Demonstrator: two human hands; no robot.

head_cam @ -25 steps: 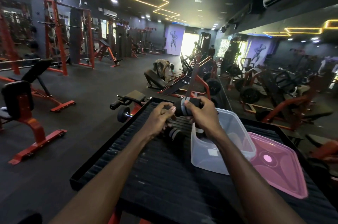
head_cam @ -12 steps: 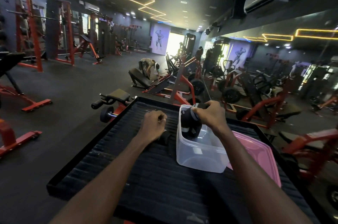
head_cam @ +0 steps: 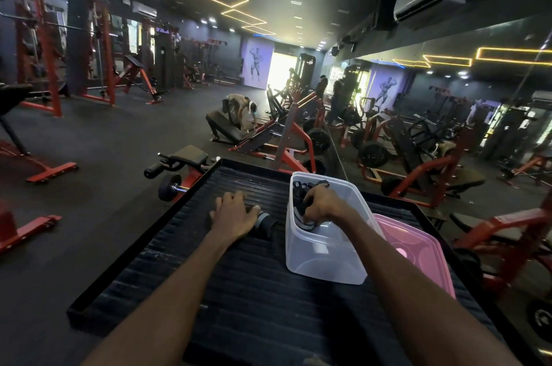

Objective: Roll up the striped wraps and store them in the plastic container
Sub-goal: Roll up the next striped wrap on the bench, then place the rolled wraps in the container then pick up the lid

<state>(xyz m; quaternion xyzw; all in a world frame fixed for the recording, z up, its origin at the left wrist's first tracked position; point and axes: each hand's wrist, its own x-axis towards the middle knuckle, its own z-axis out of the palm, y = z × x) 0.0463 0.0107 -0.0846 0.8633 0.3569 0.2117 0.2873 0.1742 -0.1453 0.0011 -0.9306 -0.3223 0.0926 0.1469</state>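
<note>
Right hand seemingly grips rolled wrap inside translucent container

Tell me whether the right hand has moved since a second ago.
Yes. The right hand went from above the ribbed mat, left of the plastic container, down into the container, carrying the rolled wrap below its rim.

My right hand is covering part of the rolled wraps inside the plastic container, so their number is staying unclear. My left hand is hiding most of another roll. The container is blocking the pink lid's left side.
</note>
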